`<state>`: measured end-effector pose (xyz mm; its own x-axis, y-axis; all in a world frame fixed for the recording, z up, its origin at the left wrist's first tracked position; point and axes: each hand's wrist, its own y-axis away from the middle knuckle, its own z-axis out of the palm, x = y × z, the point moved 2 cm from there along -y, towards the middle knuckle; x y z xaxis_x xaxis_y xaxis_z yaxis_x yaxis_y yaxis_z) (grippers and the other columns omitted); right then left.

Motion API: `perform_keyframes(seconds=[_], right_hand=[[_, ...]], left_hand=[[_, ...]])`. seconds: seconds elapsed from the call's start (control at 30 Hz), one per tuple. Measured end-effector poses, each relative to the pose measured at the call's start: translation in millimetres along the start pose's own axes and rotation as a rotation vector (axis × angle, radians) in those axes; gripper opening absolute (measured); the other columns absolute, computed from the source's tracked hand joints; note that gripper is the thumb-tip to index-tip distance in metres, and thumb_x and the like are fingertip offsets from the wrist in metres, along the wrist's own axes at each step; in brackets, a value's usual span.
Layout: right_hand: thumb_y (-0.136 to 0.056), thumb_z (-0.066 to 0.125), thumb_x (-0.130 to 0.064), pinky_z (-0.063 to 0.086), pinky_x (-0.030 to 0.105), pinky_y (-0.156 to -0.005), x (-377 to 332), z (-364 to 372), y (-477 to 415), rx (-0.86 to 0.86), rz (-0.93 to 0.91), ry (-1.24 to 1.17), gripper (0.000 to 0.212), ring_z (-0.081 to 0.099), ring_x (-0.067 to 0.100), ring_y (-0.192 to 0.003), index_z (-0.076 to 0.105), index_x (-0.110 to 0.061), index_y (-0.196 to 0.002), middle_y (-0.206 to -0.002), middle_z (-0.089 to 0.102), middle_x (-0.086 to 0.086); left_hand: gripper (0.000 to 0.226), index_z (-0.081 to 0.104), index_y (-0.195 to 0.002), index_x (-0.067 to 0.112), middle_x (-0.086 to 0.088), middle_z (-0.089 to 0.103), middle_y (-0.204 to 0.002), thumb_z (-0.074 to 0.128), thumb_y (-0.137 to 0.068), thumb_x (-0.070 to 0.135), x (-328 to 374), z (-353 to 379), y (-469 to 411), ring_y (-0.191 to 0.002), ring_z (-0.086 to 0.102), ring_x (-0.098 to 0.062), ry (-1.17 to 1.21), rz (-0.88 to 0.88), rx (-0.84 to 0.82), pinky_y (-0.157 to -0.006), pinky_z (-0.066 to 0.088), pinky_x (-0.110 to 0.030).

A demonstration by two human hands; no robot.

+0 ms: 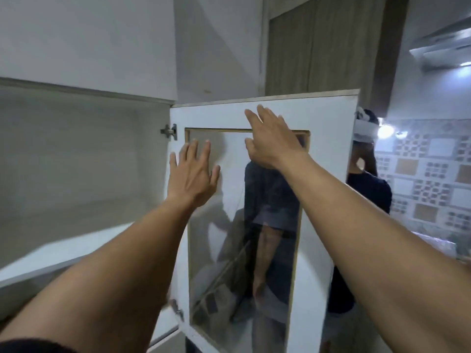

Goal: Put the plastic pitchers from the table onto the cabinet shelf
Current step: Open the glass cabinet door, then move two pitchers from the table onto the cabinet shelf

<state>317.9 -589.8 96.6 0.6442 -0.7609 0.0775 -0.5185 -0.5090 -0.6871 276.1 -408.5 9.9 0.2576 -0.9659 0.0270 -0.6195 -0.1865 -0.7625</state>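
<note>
So in the head view, both arms are reaching up toward a white cabinet door (pixel 254 118) that's swung wide open in the middle of the frame, with a glass panel (pixel 229 225) set in it. The left hand (pixel 193 174) sits center-left with fingers spread flat, right at the hinge-side edge of the glass; the right hand (pixel 272 141) is a bit higher, center-top, fingers splayed loosely over the top of the frame. Both hands are empty and gripping nothing, and I honestly can't tell if either palm is actually touching the door or just hovering in front of it. My guess is the flat open palms are for steadying or pushing the door, not for grabbing anything. The cabinet shelf (pixel 51 253) is on the left side of the frame and looks bare as far as I can see, with a hinge (pixel 169 131) showing at the upper corner of the opening. No plastic pitchers anywhere in view, and no table either, so they're presumably still out of shot. A second person (pixel 367 189) stands behind the door on the right, by a tiled wall (pixel 428 174).
</note>
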Motion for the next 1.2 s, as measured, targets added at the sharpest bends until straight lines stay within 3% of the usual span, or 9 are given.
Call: perform_keyframes(seconds=[0.17, 0.4, 0.57, 0.8, 1.0, 1.2], right_hand=[[-0.097, 0.045, -0.028, 0.021, 0.053, -0.12, -103, 45, -20, -0.035, -0.14, -0.219, 0.066, 0.018, 0.036, -0.151, 0.021, -0.011, -0.157, -0.163, 0.021, 0.021], [-0.099, 0.045, -0.037, 0.017, 0.054, -0.122, -258, 96, -25, -0.137, -0.335, -0.468, 0.071, 0.015, 0.034, -0.153, 0.016, -0.015, -0.16, -0.166, 0.014, 0.02], [-0.099, 0.047, -0.038, 0.016, 0.052, -0.123, -411, 100, 1, -0.23, -0.565, -0.674, 0.072, 0.016, 0.034, -0.153, 0.016, -0.015, -0.16, -0.166, 0.014, 0.021], [-0.099, 0.047, -0.037, 0.013, 0.052, -0.124, -576, 87, 50, -0.329, -0.768, -0.861, 0.071, 0.014, 0.034, -0.154, 0.016, -0.016, -0.16, -0.166, 0.013, 0.021], [-0.095, 0.05, -0.038, 0.023, 0.053, -0.12, -702, 67, 98, -0.344, -0.913, -0.947, 0.072, 0.024, 0.035, -0.15, 0.023, -0.015, -0.158, -0.162, 0.025, 0.021], [-0.098, 0.046, -0.036, 0.025, 0.054, -0.119, -814, 61, 156, -0.42, -1.072, -0.995, 0.07, 0.023, 0.035, -0.15, 0.018, -0.015, -0.159, -0.162, 0.024, 0.02]], left_hand=[[0.067, 0.022, -0.155, 0.018, -0.018, 0.027, -0.158, 0.035, -0.097, 0.05, -110, -31, 43, -0.143, 0.027, -0.038, -0.174, -0.209, -0.005, -0.116, 0.021, -0.057], [0.068, 0.019, -0.155, 0.019, -0.017, 0.026, -0.159, 0.035, -0.097, 0.051, -228, -84, 143, -0.143, 0.027, -0.037, -0.392, -0.46, -0.061, -0.116, 0.021, -0.056], [0.068, 0.018, -0.156, 0.021, -0.015, 0.024, -0.16, 0.033, -0.097, 0.052, -320, -155, 240, -0.146, 0.023, -0.034, -0.56, -0.723, -0.062, -0.118, 0.02, -0.054], [0.065, 0.027, -0.153, 0.02, -0.015, 0.032, -0.156, 0.038, -0.096, 0.049, -398, -235, 356, -0.142, 0.029, -0.034, -0.722, -0.947, -0.059, -0.114, 0.024, -0.057], [0.063, 0.025, -0.153, 0.019, -0.015, 0.032, -0.156, 0.036, -0.098, 0.047, -443, -293, 441, -0.143, 0.028, -0.033, -0.812, -1.107, -0.027, -0.114, 0.025, -0.053], [0.061, 0.029, -0.152, 0.019, -0.014, 0.033, -0.155, 0.039, -0.099, 0.046, -482, -335, 533, -0.141, 0.03, -0.033, -0.868, -1.307, 0.023, -0.114, 0.026, -0.05]])
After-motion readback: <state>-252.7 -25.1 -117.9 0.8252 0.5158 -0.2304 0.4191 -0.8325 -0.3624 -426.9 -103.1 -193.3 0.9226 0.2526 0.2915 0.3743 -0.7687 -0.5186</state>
